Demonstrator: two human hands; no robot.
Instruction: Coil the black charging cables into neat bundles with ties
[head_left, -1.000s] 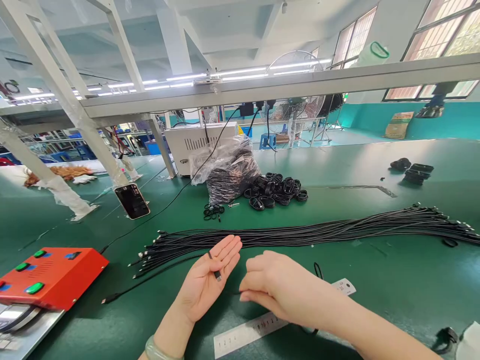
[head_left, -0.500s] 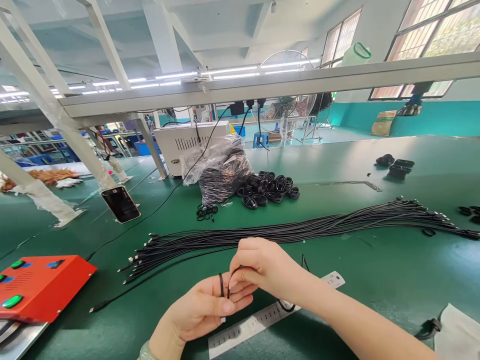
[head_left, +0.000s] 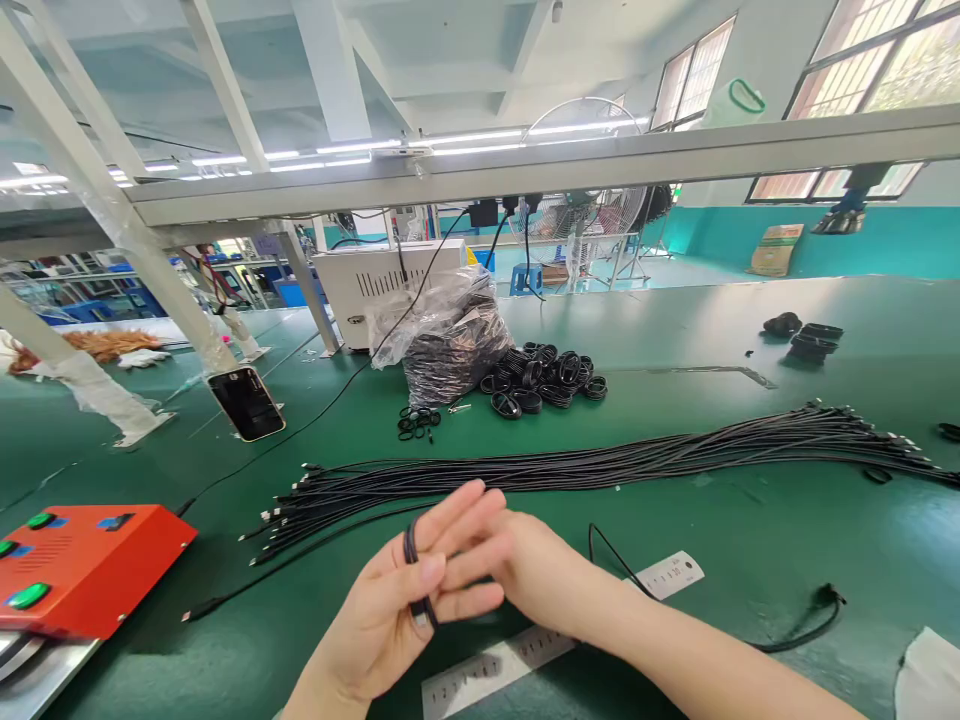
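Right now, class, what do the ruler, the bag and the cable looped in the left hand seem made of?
Ruler: probably satin metal; thin, flat, silvery-grey. 
Bag: likely glossy plastic film; creased, see-through. 
Looped cable: plastic or rubber sheath, I can't tell which; black, smooth, curving tightly.

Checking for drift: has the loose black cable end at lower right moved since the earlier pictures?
Yes: judged against the cable bundle, the cable end has moved forward and leftward, closer to it.

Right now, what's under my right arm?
A metal ruler passes beneath your right arm, showing on both sides, and black cable runs behind it. The ruler's middle and the cable's covered stretch can't be seen.
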